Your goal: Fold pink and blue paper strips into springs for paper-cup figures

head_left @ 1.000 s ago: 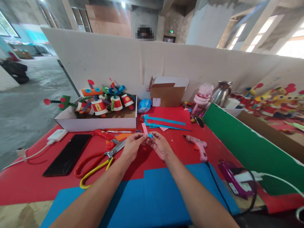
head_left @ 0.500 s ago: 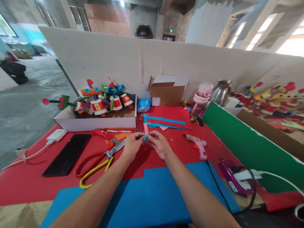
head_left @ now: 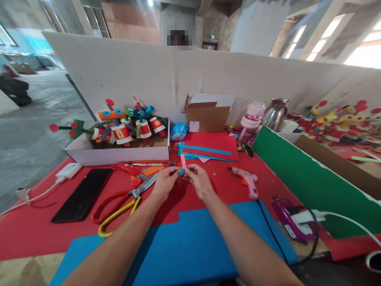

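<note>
My left hand (head_left: 165, 182) and my right hand (head_left: 200, 180) meet over the red table covering, fingertips nearly touching. Between them they pinch a small folded paper strip (head_left: 183, 161), pink where it stands upright and blue at its lower end. Its fold is partly hidden behind my fingers. Just beyond my hands lie long blue paper strips (head_left: 208, 149) on a red sheet (head_left: 222, 139). Scissors (head_left: 135, 193) with red and yellow handles rest beside my left wrist. A pink glue gun (head_left: 248, 180) lies on its side to the right of my right hand.
At the back left, a white box (head_left: 119, 155) holds several paper-cup figures. A black phone (head_left: 83, 194) lies left. A green-sided box (head_left: 309, 186), a purple power socket (head_left: 293, 222) with cables and a pink bottle (head_left: 251, 121) are on the right. Blue board (head_left: 184, 250) spans the front.
The whole view has shifted slightly. My hands stay together on the paper strip, with only a tiny movement of the fingers.
</note>
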Motion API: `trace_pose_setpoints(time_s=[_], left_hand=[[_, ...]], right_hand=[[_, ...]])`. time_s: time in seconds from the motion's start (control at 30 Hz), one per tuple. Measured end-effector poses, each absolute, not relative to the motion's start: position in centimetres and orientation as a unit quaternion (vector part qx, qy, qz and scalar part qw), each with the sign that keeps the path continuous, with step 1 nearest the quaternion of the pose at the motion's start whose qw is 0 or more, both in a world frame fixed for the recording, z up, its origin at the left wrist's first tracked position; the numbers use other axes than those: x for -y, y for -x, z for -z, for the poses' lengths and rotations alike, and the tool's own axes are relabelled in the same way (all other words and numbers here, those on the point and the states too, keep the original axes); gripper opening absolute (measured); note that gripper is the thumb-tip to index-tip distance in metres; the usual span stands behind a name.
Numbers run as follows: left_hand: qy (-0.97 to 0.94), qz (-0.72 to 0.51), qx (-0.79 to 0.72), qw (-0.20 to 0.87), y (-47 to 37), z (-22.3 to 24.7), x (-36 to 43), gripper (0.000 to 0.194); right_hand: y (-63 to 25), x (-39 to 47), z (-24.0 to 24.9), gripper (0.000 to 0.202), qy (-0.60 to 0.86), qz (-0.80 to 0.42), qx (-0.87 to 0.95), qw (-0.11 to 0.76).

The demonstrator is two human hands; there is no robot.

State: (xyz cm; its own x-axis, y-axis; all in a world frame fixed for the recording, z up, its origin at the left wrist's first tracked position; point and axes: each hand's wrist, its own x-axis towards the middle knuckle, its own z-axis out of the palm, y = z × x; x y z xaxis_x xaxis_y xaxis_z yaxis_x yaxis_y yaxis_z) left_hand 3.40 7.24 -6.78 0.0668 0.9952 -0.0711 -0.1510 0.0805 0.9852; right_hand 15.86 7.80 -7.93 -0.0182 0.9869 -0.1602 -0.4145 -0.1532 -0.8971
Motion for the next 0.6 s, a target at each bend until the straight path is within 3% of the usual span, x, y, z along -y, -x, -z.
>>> trace_pose_setpoints(time_s=[0.13,0.33,0.6], left_hand=[[-0.443,-0.503,-0.44,0.597,-3.6,6.5,-7.0,0.04],[-0.471,-0.513,-0.491,0.524,-3.5,6.8,-7.2,0.033],[-0.469,-0.522,-0.477,0.529,-3.2,7.2,-7.4,0.031]], right_hand=[[-15.9,-7.9,7.9,0.031,0.433,-0.618,0.337,0.563],[-15.7,-7.7,7.4,0.026,0.437,-0.61,0.348,0.562],[-15.9,-7.7,6.8,0.032,0.406,-0.646,0.349,0.544]])
